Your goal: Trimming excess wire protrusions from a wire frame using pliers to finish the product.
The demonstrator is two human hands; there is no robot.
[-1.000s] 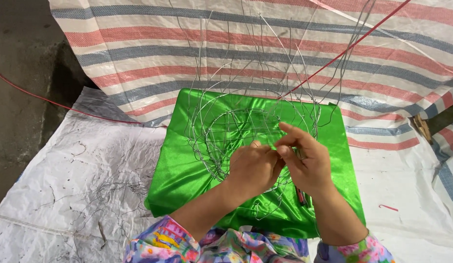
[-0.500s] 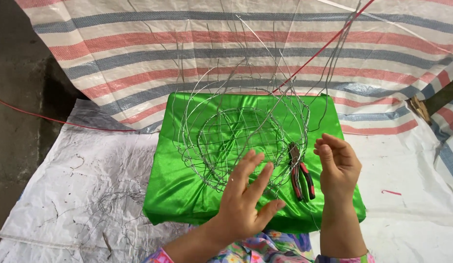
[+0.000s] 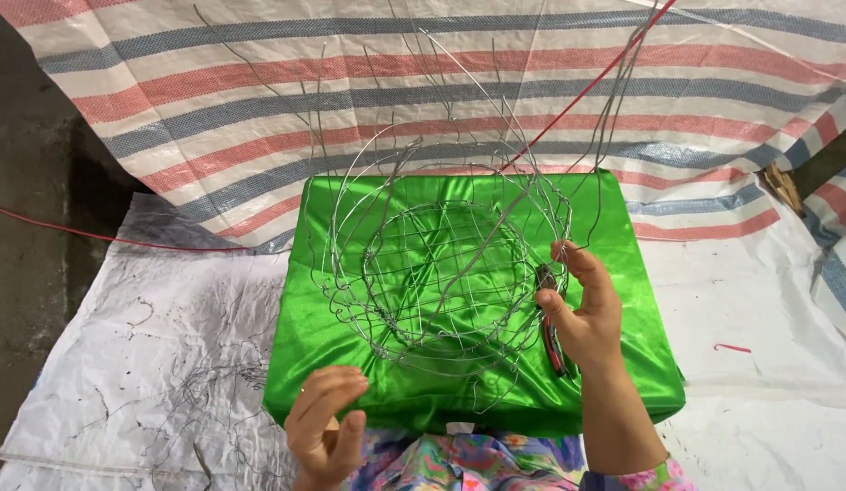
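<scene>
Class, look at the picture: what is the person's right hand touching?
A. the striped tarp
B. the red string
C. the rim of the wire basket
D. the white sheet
C: the right hand pinches the rim of the wire basket on its right side, above the green cloth, while the left hand hangs free below the basket.

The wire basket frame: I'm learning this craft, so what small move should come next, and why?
Probably bring the left hand up to steady the wire frame. Only the right hand touches its rim, while the left hovers open below the green cloth, and loose wire ends stand unbent above.
</scene>
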